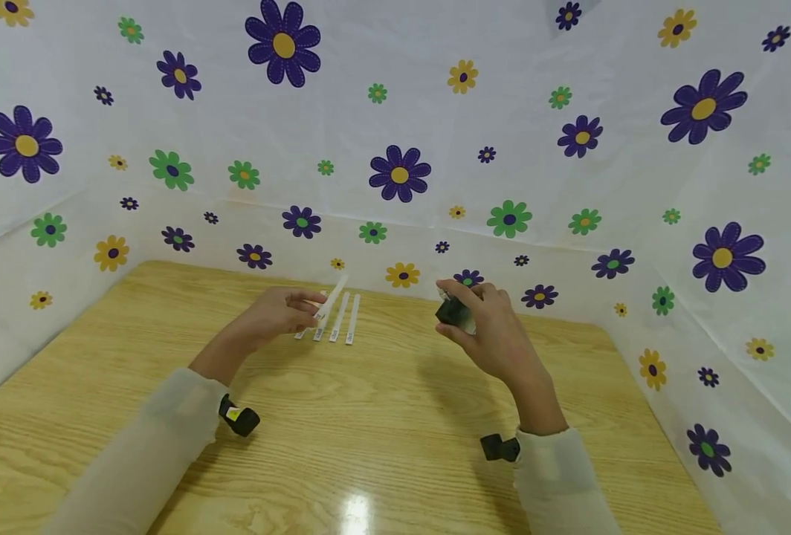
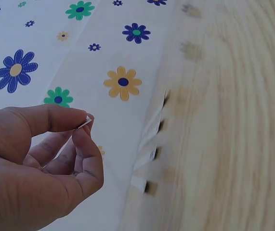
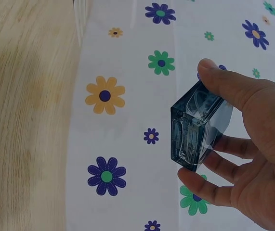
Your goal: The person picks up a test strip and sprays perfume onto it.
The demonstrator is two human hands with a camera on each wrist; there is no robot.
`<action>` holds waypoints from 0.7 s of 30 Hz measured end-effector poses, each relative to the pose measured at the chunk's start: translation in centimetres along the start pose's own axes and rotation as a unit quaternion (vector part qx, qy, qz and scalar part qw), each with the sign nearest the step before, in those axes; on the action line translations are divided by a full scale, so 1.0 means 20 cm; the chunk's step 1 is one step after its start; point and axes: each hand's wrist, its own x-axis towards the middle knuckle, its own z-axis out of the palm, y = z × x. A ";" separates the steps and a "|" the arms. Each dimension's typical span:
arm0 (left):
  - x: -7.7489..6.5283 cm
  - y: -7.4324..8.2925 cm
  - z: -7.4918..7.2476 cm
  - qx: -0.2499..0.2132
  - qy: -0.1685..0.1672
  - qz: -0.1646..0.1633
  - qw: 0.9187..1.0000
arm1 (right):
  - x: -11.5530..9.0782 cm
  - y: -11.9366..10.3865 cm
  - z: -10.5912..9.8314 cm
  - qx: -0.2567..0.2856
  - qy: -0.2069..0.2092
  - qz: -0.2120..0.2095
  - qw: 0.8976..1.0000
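Observation:
My left hand (image 1: 276, 312) pinches one end of a white paper strip (image 1: 332, 294) between thumb and index finger, its far end pointing up and away. In the left wrist view only the near tip of that strip (image 2: 85, 122) shows. Several matching strips (image 1: 353, 319) with small printed ends lie side by side on the table under and beside that hand. My right hand (image 1: 499, 331) grips a dark blue-green glass perfume bottle (image 3: 188, 130) above the table. The index finger lies at the bottle's top in the head view; the bottle's thick base faces the right wrist camera.
The wood-grain table (image 1: 369, 416) runs back to a white flowered cloth (image 1: 422, 119), which stands behind it and along both sides. A black wrist camera (image 1: 240, 417) sits on the left sleeve, another camera (image 1: 500, 447) on the right.

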 end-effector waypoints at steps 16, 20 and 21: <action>0.03 0.14 0.24 -0.028 -0.030 0.039 0.998 | 0.00 0.00 0.00 -0.003 0.001 -0.004 1.000; 0.03 0.18 0.29 -0.030 -0.043 0.049 0.997 | 0.00 0.00 0.00 -0.004 0.001 -0.003 1.000; 0.02 0.19 0.31 -0.028 -0.047 0.050 0.997 | 0.00 0.00 0.00 -0.004 0.000 -0.004 1.000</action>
